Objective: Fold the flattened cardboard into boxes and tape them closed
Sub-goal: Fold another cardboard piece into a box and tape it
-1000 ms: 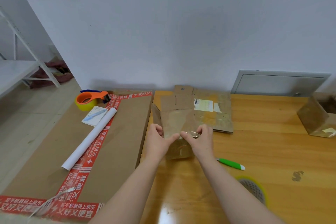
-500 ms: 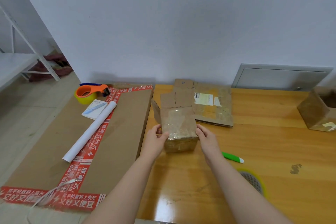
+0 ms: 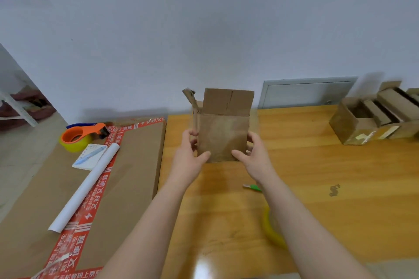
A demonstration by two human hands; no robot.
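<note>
Pale grey wall backs a glossy wooden table (image 3: pixel 317 176), and over the table's far-left part a small brown cardboard box (image 3: pixel 223 140) is held upright. Its near face is plain, worn and shiny. A wide flap (image 3: pixel 227 102) with a slit down its middle stands up at the top, and a narrow side flap (image 3: pixel 190 97) angles out on the left. Whether the box's lower edge touches the table cannot be told.

The left hand (image 3: pixel 189 161) grasps the box's left edge and the right hand (image 3: pixel 254 156) grasps its right edge. Each thumb lies on the near face and the fingers are curled round the sides.

Near the right forearm, on the table, lie a green-handled cutter (image 3: pixel 252 187) and, nearer still, a yellow tape roll (image 3: pixel 273 231), partly hidden and blurred. At the far right stand folded cartons (image 3: pixel 353 127) with pale label scraps; nothing on them is legible. A grey panel (image 3: pixel 306 92) sits in the wall behind the table.

Left of the table lies a large flat carton (image 3: pixel 136 165) sealed with red tape (image 3: pixel 95 201) printed in white characters; 又好又便宜 can be read, and the smaller line is too blurred. On it rest a white paper roll (image 3: pixel 86 186), a notepad (image 3: pixel 85 162) with a blue pen (image 3: pixel 90 154) on top, and an orange tape dispenser (image 3: pixel 79 137) loaded with yellow tape.
</note>
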